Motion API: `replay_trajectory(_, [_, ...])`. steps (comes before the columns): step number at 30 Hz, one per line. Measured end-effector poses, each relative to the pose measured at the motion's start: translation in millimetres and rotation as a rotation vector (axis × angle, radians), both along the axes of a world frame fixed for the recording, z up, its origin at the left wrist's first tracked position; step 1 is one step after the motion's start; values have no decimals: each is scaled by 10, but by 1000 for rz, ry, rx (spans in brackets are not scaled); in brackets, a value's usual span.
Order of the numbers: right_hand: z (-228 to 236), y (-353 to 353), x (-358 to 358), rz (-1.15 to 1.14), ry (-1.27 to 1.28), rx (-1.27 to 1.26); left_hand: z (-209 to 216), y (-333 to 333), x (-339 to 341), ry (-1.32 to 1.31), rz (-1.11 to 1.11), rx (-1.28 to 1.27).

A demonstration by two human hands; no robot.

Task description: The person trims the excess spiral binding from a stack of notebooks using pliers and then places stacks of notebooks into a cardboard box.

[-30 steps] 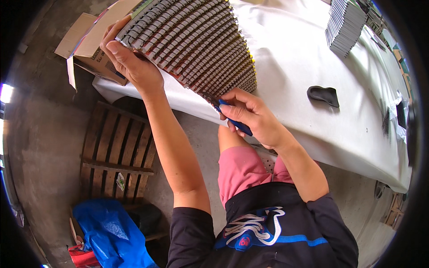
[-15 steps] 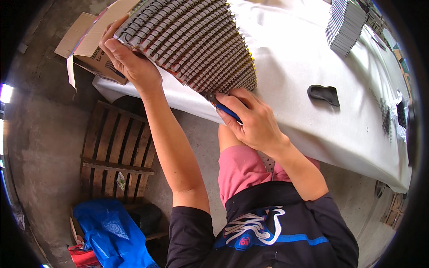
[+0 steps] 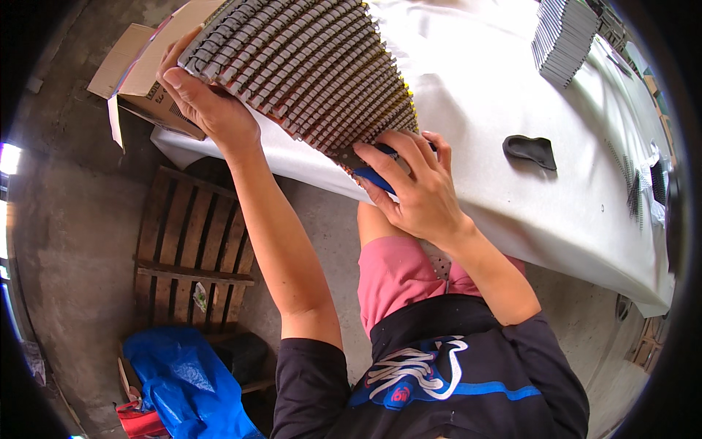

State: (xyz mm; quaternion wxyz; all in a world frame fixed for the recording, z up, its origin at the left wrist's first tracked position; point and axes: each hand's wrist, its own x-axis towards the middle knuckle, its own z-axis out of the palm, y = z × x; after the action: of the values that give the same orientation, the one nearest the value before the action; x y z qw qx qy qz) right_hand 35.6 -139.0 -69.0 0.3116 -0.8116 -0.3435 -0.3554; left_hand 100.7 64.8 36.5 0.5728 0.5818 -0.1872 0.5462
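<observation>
- Two bare hands work on one big fan-shaped stack of grey strips [image 3: 307, 66], which lies on a table with a white cloth [image 3: 475, 88].
- The stack sits at the near left part of the table, and its left end hangs past the table edge.
- The strips lie side by side in curved rows, with small brown and yellow bits showing between them.
- The left hand [image 3: 208, 102] grips the far left end of the stack. Its thumb lies on top and the other fingers curl underneath, so they are mostly hidden.
- The right hand [image 3: 417, 186] is at the near right corner of the stack, touching it.
- The right hand's fingers are bent and close together, wrapped around a blue-handled tool [image 3: 374, 178].
- Only a bit of the blue handle peeks out under the fingers. A grey tip seems to meet the stack's edge, but it is too small to be sure.
- A brown cardboard box [image 3: 142, 69] sits just behind the left hand, at the table's left end.
- A small black curved object [image 3: 530, 150] lies on the cloth, to the right of the right hand and apart from it.
- Another stack of grey strips [image 3: 563, 33] lies far back on the table.
- Below the table, a wooden pallet [image 3: 194, 249] rests on the floor, with a blue plastic bag [image 3: 183, 384] near it.
</observation>
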Motion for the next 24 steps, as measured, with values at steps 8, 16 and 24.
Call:
replay_trajectory(8, [-11,21,39,37,-9,-46,8,-13,-6,-13,7,18])
replay_trajectory(16, [11,6,99,456,381,374,5,-23,-4,-9,29,32])
replay_trajectory(24, [8,36,-104,329,532,394,7,-16,7,-8,96,90])
